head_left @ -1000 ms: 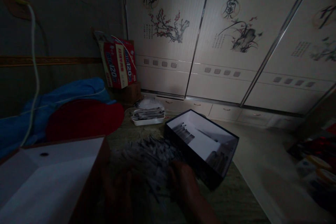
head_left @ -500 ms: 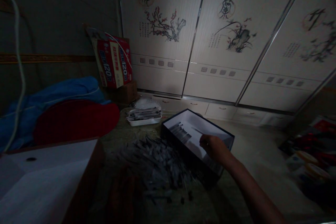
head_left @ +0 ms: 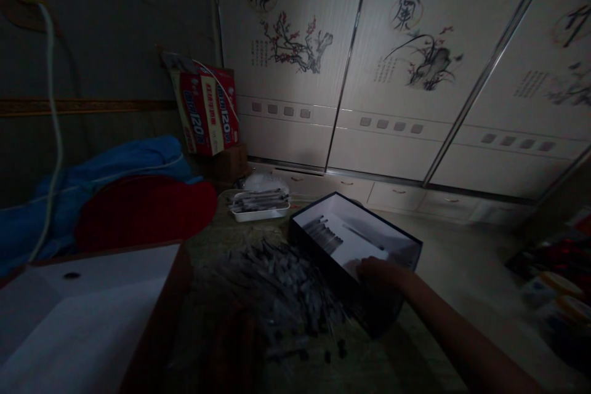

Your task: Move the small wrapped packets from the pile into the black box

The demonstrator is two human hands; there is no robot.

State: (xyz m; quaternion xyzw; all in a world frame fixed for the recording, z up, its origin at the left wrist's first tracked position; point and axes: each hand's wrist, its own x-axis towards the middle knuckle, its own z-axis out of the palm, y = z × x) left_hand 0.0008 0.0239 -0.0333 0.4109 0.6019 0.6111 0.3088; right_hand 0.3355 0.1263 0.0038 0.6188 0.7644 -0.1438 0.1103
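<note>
My right hand [head_left: 381,272] is over the near side of a dark box with a white inside [head_left: 300,235]. Its fingers are blurred, and whether they hold anything is hidden. Inside that box, several thin pens or sticks [head_left: 324,233] lie in a row at the left, and a single one [head_left: 364,238] lies apart from them. My left hand [head_left: 237,338] is low in the picture, dark and smeared, beside a loose pile of thin, clear-wrapped sticks [head_left: 281,286]. Small black pieces [head_left: 327,356] lie at the near edge of the pile.
A white tray [head_left: 262,215] of similar sticks stands behind the pile. At the left are a large open box [head_left: 92,314], a red round item [head_left: 148,212] and blue cloth [head_left: 129,157]. Red and white packaging [head_left: 210,112] stands behind, near the wardrobe doors [head_left: 286,86].
My right hand has moved down and toward the box's near edge. A single stick now lies in the box where the hand was close before. The whole view has shifted slightly.
</note>
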